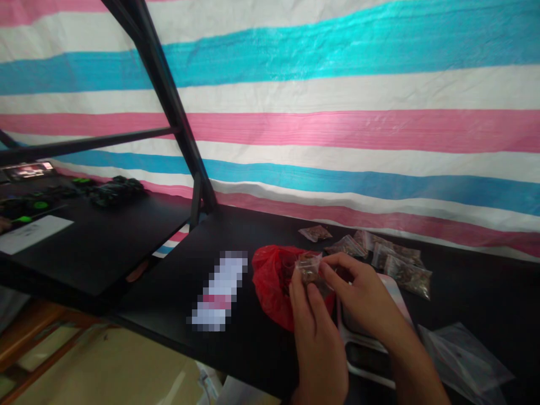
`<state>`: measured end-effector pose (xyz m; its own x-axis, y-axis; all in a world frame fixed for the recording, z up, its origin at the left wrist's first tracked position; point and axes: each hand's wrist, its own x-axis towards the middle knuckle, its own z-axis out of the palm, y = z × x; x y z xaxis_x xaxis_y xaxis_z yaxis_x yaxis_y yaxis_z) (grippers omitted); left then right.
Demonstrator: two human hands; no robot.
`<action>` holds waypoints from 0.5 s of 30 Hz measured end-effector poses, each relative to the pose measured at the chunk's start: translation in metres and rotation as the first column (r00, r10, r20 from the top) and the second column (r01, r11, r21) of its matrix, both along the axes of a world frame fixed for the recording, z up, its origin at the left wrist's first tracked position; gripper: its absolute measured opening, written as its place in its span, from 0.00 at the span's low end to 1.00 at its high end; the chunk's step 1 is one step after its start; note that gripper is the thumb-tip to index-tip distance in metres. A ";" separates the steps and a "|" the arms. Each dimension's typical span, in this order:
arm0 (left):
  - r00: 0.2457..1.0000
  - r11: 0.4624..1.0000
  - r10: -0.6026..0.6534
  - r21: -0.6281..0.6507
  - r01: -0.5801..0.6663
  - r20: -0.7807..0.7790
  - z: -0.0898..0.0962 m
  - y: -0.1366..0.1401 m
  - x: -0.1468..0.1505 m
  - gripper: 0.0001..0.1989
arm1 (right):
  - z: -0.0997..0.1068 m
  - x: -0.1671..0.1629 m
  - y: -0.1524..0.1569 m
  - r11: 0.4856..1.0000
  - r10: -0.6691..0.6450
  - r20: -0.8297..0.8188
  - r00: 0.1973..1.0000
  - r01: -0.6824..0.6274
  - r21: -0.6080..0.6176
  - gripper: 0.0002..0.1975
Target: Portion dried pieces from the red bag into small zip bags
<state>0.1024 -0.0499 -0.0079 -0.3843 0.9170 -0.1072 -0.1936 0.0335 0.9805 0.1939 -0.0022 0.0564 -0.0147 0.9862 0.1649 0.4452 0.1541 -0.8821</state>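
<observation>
The striped sheet stands as backdrop to the black desk. On the desk, the red plastic bag sits open-mouthed to the left of a white-edged device, apparently a scale. Flat clear bags lie right of the device; several filled packets lie beyond it.

The left hand reaches up from below, the right hand from the right. Both sets of fingers are closed on one small clear bag with brownish contents: the left at its left side and lower front, the right at its upper right corner. No gap from fingers to bag is evident; neither hand is nearer. Its upper edge runs roughly crosswise between the hands. Its long axis cannot be determined, the lower part being obscured. In view, it overlaps the red bag's mouth; clearance cannot be established.
</observation>
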 end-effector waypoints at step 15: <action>0.887 0.832 0.102 0.528 0.173 -0.451 0.017 0.034 -0.048 0.10 | -0.003 0.005 -0.007 0.984 0.010 -0.192 0.981 0.025 0.177 0.07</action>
